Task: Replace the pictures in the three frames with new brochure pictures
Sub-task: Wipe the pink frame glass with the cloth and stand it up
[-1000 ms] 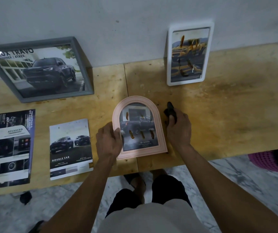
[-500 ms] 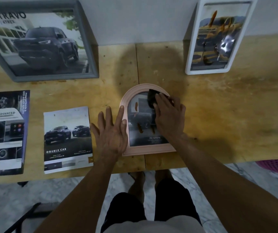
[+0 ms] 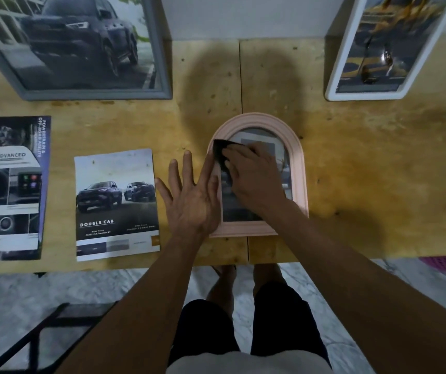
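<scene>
At the bottom of the frame the person's two forearms reach up from the near edge of the yellow plywood tabletop [image 3: 351,163]. The left hand [image 3: 192,201] lies flat with fingers [image 3: 188,163] spread and released, its thumb side pressing the left rim of the pink arched picture frame [image 3: 298,157], which lies face up at centre, just inside the near edge. The right hand [image 3: 254,179] rests on the frame's glass, fingers clenched on a small black cloth [image 3: 220,152].

Two loose brochure pages lie to the left: a double-cab truck page [image 3: 115,203] just beside the left hand and a darker interior-features page [image 3: 7,184] at the left border.

Farther back, two more frames lean on the white wall: a grey rectangular frame [image 3: 160,49] at upper left and a white rounded frame [image 3: 335,76] at upper right. Bare tabletop lies open on the right.
</scene>
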A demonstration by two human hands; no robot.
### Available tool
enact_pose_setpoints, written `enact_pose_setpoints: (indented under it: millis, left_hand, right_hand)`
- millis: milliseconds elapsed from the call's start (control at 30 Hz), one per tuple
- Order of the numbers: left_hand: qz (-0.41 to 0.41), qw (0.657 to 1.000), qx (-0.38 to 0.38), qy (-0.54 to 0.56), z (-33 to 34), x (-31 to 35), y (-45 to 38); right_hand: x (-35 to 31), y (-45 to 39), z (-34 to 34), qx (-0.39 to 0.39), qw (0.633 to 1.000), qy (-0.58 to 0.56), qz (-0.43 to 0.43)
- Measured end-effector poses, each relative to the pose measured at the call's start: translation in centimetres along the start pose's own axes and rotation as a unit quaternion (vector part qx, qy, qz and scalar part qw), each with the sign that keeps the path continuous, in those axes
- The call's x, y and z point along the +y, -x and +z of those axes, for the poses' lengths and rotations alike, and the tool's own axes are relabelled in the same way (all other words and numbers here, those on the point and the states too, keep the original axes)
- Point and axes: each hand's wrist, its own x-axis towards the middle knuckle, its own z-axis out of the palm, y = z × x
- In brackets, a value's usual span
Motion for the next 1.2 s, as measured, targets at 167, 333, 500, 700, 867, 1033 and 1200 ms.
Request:
enact_pose_setpoints:
  millis: [167, 333, 500, 700, 867, 1033, 1200]
  left_hand:
    - [0.005, 1.0, 0.01, 0.009, 0.0, 0.0, 0.1]
    - [0.003, 1.0, 0.01, 0.01, 0.1, -0.1, 0.2]
    - [-0.008, 1.0, -0.005, 0.019, -0.2, 0.2, 0.2]
    - [-0.024, 0.999, -0.011, 0.042, 0.2, 0.8, 0.3]
    - [-0.028, 0.999, 0.016, 0.039, 0.7, 1.0, 0.4]
    - [-0.031, 0.998, 0.024, 0.039, 0.8, 1.1, 0.5]
    - [-0.035, 0.998, 0.024, 0.038, 0.7, 1.2, 0.5]
  right_hand:
    - [-1.3, 4.4, -0.5, -0.021, 0.999, 0.024, -0.002]
    - [-2.0, 7.9, -1.5, -0.045, 0.999, 0.001, -0.011]
    - [-1.9, 8.7, -3.1, -0.153, 0.988, -0.012, -0.027]
    - [2.1, 2.8, -7.5, -0.094, 0.982, -0.152, 0.067]
    - [3.3, -1.5, -4.2, -0.171, 0.984, -0.01, 0.048]
    - [0.9, 4.7, -3.8, -0.152, 0.988, 0.012, 0.023]
    - [-0.1, 8.6, -5.6, -0.212, 0.977, -0.03, 0.018]
